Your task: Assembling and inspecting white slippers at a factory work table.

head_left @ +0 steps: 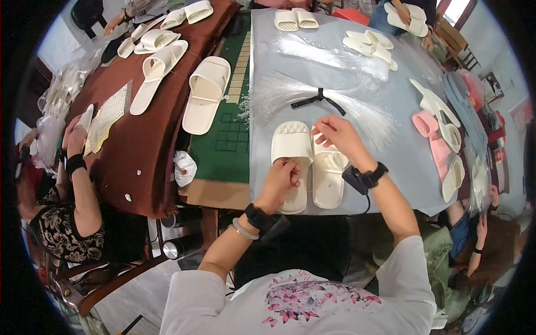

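Side by side at the near edge of the grey-covered table lie two cream slippers, a left one (292, 199) and a right one (328, 194), toes pointing away from me. My left hand (282, 177) is at the opening under the left slipper's strap, fingers closed in a pinch. Over the toe of the right slipper hovers my right hand (336, 135), its fingers curled together. Whatever either hand pinches is too small to make out. Just beyond them, a bundle of thin clear plastic strands (363, 113) is tied with a black band (320, 100).
More strands (329, 51) and cream slippers (304, 21) lie farther back. Pink slippers (439, 146) are at the right. A single slipper (207, 95) straddles the green board (231, 125) and brown-covered table (131, 167). Co-workers' hands (72, 139) show at left, right and far side.
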Available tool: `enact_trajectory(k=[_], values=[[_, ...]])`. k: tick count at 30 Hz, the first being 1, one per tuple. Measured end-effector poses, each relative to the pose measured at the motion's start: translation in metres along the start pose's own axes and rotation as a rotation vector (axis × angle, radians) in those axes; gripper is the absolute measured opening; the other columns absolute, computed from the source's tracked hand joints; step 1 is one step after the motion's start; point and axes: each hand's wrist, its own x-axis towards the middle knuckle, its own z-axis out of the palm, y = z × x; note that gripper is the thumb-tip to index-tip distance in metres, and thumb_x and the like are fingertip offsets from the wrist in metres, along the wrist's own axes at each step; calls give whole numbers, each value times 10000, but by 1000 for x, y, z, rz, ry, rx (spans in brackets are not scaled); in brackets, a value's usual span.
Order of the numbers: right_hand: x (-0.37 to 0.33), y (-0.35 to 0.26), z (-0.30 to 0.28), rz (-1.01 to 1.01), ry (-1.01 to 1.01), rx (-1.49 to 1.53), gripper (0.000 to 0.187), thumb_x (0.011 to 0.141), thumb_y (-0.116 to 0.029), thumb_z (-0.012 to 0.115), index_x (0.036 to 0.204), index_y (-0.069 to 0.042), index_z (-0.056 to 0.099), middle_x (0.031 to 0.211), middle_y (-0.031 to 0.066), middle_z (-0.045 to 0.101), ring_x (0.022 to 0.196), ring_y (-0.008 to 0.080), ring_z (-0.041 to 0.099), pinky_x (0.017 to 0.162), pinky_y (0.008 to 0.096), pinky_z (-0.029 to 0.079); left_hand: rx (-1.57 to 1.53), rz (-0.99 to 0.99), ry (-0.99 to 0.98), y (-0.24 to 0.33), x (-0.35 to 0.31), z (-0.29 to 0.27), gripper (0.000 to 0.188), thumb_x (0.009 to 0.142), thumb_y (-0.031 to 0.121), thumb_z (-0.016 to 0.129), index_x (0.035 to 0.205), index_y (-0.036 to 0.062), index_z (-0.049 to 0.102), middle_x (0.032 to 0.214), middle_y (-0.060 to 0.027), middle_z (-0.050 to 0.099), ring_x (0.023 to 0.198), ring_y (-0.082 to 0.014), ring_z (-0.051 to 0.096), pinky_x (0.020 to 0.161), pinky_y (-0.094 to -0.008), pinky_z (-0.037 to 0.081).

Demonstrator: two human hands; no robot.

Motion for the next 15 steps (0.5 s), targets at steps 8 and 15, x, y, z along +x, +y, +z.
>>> enact_trajectory(k=[8, 15], values=[[48, -1, 22, 287, -270, -96, 237, 833, -223, 507, 953, -23, 554, 846, 43, 598, 625, 85, 577, 514, 198, 400, 4, 15, -35, -3, 3, -3, 93, 894, 125, 407, 923, 45, 445, 737, -30, 479, 501, -95, 403, 491, -256, 420], [35, 19, 28, 66, 171, 622, 184, 853, -178, 527, 1000, -70, 556, 923, 0, 592, 610, 61, 473, 533, 199, 367, -15, 22, -60, -2, -6, 3, 263, 910, 171, 409, 1081, -20, 468, 955, -94, 572, 749, -145, 589, 609, -253, 478]])
